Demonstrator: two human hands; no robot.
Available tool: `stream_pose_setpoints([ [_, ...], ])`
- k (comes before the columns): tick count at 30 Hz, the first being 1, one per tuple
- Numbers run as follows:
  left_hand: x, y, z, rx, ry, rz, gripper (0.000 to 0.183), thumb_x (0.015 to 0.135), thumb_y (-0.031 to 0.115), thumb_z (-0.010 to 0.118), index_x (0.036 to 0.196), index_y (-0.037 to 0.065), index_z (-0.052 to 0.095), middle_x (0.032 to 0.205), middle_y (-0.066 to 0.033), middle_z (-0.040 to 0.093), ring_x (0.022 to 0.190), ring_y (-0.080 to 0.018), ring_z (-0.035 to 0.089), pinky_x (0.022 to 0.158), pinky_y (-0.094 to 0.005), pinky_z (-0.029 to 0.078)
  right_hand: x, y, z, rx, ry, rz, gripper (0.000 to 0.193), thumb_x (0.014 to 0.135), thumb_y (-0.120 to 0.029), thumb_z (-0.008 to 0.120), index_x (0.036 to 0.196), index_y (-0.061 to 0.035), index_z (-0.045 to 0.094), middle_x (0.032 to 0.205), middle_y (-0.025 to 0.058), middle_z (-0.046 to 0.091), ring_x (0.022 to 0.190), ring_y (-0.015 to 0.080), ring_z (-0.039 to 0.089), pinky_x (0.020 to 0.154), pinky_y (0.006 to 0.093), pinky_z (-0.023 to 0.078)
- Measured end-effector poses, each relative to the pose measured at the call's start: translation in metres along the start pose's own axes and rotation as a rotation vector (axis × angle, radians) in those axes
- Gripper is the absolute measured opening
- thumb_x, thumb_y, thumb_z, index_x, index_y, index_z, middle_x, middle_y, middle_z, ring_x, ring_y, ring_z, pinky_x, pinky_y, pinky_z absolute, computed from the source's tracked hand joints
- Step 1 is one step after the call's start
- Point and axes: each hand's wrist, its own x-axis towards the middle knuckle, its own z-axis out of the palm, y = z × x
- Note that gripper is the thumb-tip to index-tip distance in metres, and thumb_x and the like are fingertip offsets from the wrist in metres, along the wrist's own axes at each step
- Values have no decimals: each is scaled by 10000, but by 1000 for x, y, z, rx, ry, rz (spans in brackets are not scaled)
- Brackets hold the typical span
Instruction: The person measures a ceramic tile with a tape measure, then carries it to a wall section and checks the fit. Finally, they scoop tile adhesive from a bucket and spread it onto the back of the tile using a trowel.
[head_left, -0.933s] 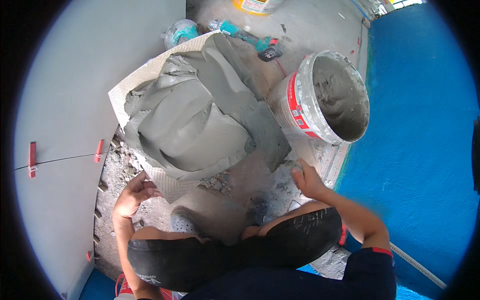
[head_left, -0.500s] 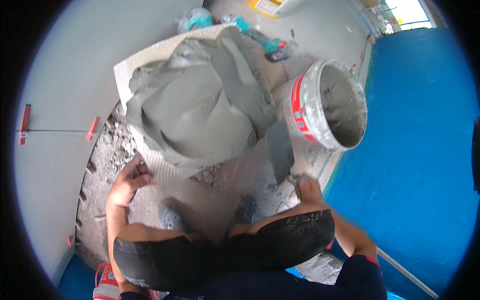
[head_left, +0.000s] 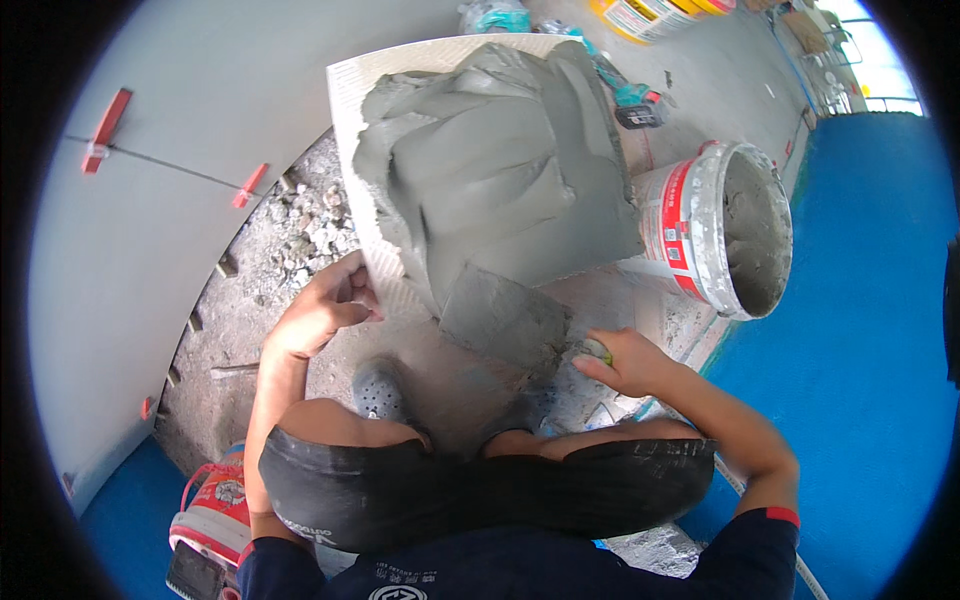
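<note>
A large tile with a ribbed back lies tilted before me, thickly coated with wet grey mortar. At its near left corner the fingers of my left hand are curled around the bare edge. My right hand is closed on the handle of a trowel. The trowel's broad blade is smeared with mortar and lies against the near edge of the coated area. Part of the handle is hidden by my fingers.
To the right leans a white and red bucket with mortar inside. A teal power tool lies behind the tile. Rubble fills the gap beside the large grey slabs with red wedges. Another red bucket stands at lower left.
The trowel blade has swung left from beside the bucket to the tile's near edge. Mortar there is now spread flatter toward the right. My left hand stays at the tile's corner.
</note>
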Motion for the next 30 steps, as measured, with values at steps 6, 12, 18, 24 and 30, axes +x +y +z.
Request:
stream_pose_setpoints([
  [6, -2, -1, 3, -89, -24, 32, 699, 679, -82, 581, 1376, -62, 530, 1024, -54, 618, 915, -164, 598, 858, -285, 500, -6, -28, -12, -166, -97, -26, 604, 945, -563, 595, 1074, 24, 653, 874, 286, 677, 835, 487, 658, 764, 526, 515],
  [12, -5, -15, -8, -159, -61, 117, 701, 680, -109, 513, 1376, -42, 569, 1108, -91, 686, 962, -176, 642, 886, -290, 512, -8, -26, -23, -99, 170, -248, 525, 904, -507, 683, 1029, -4, 595, 808, 257, 669, 812, 455, 676, 713, 509, 525],
  [18, -3, -32, -9, -232, -48, 151, 652, 664, -105, 496, 1297, -22, 624, 1072, -68, 681, 922, -173, 640, 859, -269, 509, 33, -21, 15, -437, 287, -187, 545, 889, -490, 712, 1079, -14, 526, 736, 234, 669, 710, 430, 684, 629, 493, 541],
  [24, -1, -37, -14, -304, -88, 140, 736, 648, -122, 490, 1370, -13, 582, 1113, -94, 692, 946, -204, 672, 884, -285, 515, 6, -26, 0, -528, -16, -82, 521, 914, -465, 691, 1081, 3, 535, 743, 238, 674, 738, 432, 689, 667, 496, 548],
  [30, -12, -54, -42, -340, 75, 106, 760, 645, -145, 466, 1391, -27, 553, 1148, -168, 710, 1045, -261, 693, 987, -354, 521, -35, -107, -65, -73, -164, 41, 548, 958, -451, 636, 1145, 52, 521, 836, 278, 674, 843, 475, 679, 720, 484, 527],
])
